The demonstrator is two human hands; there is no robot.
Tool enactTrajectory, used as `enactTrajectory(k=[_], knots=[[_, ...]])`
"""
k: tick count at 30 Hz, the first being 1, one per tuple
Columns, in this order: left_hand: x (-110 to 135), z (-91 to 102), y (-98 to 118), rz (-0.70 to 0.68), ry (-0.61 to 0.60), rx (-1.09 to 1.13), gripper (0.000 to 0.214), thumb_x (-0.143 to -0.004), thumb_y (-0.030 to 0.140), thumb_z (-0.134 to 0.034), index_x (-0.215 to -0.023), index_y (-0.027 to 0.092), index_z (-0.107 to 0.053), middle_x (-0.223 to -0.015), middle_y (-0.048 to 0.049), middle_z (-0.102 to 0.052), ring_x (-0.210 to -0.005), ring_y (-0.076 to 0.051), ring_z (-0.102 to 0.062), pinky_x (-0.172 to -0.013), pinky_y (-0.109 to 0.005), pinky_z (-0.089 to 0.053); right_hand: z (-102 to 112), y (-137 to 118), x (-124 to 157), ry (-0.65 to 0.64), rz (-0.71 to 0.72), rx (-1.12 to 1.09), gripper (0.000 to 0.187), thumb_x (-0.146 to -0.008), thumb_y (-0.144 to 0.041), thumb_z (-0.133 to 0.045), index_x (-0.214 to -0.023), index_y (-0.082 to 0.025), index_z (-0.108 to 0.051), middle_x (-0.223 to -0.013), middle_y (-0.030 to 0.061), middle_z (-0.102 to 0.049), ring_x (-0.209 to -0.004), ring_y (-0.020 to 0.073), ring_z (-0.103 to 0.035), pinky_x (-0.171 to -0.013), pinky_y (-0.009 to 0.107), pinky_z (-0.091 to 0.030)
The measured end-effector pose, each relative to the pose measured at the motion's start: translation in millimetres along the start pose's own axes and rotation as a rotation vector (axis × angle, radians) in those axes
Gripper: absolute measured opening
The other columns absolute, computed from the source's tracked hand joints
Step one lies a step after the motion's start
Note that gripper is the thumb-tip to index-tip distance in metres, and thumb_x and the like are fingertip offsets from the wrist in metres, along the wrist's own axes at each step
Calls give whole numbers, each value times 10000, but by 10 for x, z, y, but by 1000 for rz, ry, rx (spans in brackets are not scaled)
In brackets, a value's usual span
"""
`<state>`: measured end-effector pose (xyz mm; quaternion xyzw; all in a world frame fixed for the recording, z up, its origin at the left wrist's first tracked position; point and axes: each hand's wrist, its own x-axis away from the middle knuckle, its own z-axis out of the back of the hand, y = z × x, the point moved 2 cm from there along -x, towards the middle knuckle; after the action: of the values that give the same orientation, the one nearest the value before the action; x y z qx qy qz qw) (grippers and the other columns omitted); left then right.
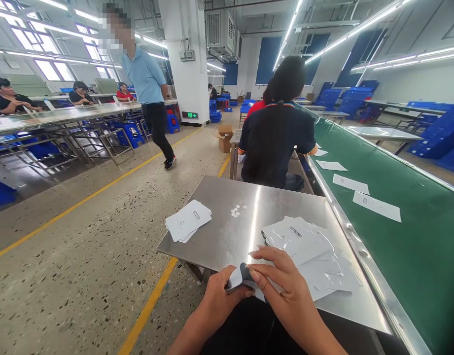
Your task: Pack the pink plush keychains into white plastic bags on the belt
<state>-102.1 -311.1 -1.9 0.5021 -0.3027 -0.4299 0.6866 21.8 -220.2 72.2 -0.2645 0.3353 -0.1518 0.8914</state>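
My left hand (221,298) and my right hand (280,283) meet at the near edge of a steel table (227,231). Between them they pinch a small dark object with a white sleeve or card around it (238,277). The left fingers curl under it; the right fingers press on top. Just beyond my right hand lies a loose heap of clear plastic pouches with white inserts (310,249). A neat stack of white printed cards (188,220) rests at the table's left edge. Several small white round stickers (237,211) sit mid-table.
A green conveyor belt (407,231) runs along the right, carrying white flat packets (376,205). A seated person in a dark shirt (278,133) works just ahead. Another person in a blue shirt (151,93) walks across the aisle. A cardboard box (224,138) stands on the floor.
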Motion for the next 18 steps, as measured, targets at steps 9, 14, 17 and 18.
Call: enactTrajectory(k=[9, 14, 17, 18], knots=[[7, 319, 291, -147, -458, 243, 680, -747, 612, -496, -1283, 198, -444, -1145, -99, -599, -1028, -281, -551, -820, -347, -457, 121, 136, 34, -41, 14, 71, 108, -849, -243, -500, -883, -237, -602, -862, 16, -659, -794, 160, -616, -732, 297, -511], [-643, 951, -142, -82, 198, -475, 640, -831, 516, -428, -1368, 189, -307, -1458, -114, -261, -1349, -301, -168, -1075, -501, -164, 453, 883, -7, 186, -469, 256, 279, -808, -466, -508, -940, -236, -597, -846, 12, -660, -752, 182, -621, -620, 282, -480], [-957, 1114, -531, -69, 322, -894, 597, -843, 415, -455, -1331, 85, -363, -1434, -180, -282, -1337, -329, -194, -1067, -535, -148, 626, 1326, -11, 234, -626, 403, 384, -797, -498, -484, -1079, -246, -552, -883, 19, -656, -774, 208, -619, -664, 343, -466], [-1008, 1128, -627, -81, 319, -967, 532, -864, 384, -423, -1313, 98, -397, -1418, -167, -324, -1323, -323, -239, -1059, -533, -177, 663, 1424, -8, 242, -644, 445, 417, -798, -499, -476, -1122, -242, -529, -924, 31, -652, -813, 224, -615, -679, 363, -465]])
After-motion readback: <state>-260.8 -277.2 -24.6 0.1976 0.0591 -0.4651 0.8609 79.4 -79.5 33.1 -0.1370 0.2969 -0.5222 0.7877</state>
